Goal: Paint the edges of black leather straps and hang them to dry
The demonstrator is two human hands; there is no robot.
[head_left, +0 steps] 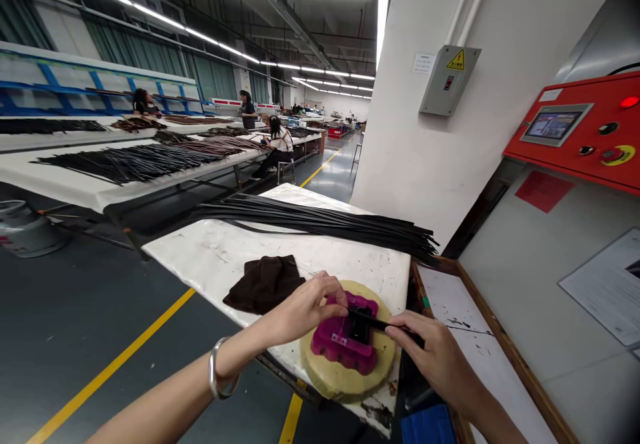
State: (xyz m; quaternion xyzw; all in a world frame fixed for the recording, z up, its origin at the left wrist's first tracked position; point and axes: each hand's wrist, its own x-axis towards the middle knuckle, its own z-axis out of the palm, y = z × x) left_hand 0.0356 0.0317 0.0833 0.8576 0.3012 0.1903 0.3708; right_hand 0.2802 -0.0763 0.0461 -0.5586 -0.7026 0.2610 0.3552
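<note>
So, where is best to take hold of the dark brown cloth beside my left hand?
Take the dark brown cloth by its raised upper fold, coming from above on the side away from your left hand. It lies in a soft, loose heap on the white table, so a pinch from above should probably lift it easily.

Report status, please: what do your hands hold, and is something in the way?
Left hand resting at magenta jig. Right hand pinching black strap, strap end on jig. Jig on round tan pad. Brown cloth beside pad, not blocking.
</note>
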